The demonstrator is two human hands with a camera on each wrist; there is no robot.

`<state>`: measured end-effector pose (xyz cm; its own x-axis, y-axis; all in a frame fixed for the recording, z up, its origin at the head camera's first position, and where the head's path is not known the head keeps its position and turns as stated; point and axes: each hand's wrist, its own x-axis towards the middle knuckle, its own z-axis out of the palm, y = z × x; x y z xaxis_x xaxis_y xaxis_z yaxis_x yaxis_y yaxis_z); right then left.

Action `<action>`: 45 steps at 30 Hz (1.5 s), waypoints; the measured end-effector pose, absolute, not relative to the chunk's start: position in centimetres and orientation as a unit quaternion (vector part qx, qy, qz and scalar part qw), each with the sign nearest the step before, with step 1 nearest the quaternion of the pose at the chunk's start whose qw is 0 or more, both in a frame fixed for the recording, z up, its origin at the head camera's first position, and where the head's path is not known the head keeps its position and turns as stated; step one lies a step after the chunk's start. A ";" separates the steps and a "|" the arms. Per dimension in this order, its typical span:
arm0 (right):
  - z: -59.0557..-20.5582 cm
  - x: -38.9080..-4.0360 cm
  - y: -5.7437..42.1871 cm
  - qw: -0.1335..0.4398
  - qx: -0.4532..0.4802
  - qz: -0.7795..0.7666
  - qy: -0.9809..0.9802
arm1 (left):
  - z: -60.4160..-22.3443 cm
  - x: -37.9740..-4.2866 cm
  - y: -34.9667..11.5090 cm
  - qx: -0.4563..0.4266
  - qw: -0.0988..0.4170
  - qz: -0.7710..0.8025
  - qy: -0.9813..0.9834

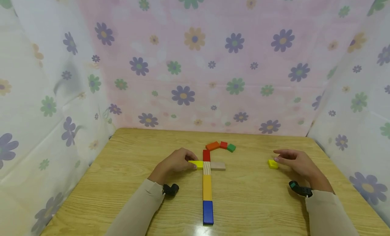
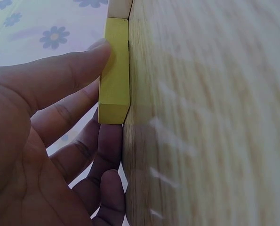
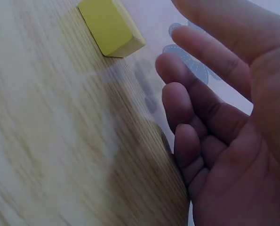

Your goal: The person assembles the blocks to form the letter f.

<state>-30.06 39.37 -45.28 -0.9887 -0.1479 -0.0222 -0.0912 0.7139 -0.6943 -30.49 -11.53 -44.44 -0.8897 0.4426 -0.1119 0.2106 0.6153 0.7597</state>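
My left hand (image 1: 179,160) pinches a long yellow block (image 1: 196,165) between thumb and fingers. The block lies flat on the table, its far end against a striped wooden block (image 1: 207,168). In the left wrist view the thumb presses the side of this yellow block (image 2: 115,70). Over on the right, my right hand (image 1: 297,162) hovers beside a small yellow block (image 1: 273,164), thumb close to its corner. The right wrist view has that small block (image 3: 108,26) apart from the loosely bent fingers (image 3: 177,101); the thumb tip is out of frame there.
A column runs from a red block (image 1: 206,155) through the striped one to an orange-yellow block (image 1: 207,187) and a blue block (image 1: 208,212). A grey-beige block (image 1: 218,166) juts right. Orange (image 1: 212,146), red (image 1: 223,145) and green (image 1: 231,148) blocks curve at the top.
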 end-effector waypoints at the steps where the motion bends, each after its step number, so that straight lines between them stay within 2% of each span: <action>1: -45.3 -30.0 39.3 0.040 -0.065 -0.373 0.925 | -44.5 -30.4 -11.5 0.183 0.147 0.399 0.886; 13: -45.4 -29.8 38.6 0.063 -0.122 -0.378 0.916 | -44.6 -30.6 -11.6 0.188 0.142 0.391 0.890; 25: -45.3 -30.2 38.8 0.061 -0.147 -0.359 0.920 | -44.3 -30.7 -11.7 0.194 0.135 0.391 0.889; 45: -45.8 -30.2 39.5 0.062 -0.115 -0.361 0.923 | -44.4 -30.6 -11.5 0.189 0.142 0.396 0.887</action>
<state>-30.15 39.46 -45.78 -0.9661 -0.2563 -0.0317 -0.1667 0.7124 -0.6817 -30.62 -11.50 -44.36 -0.8881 0.4484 -0.1011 0.2239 0.6141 0.7568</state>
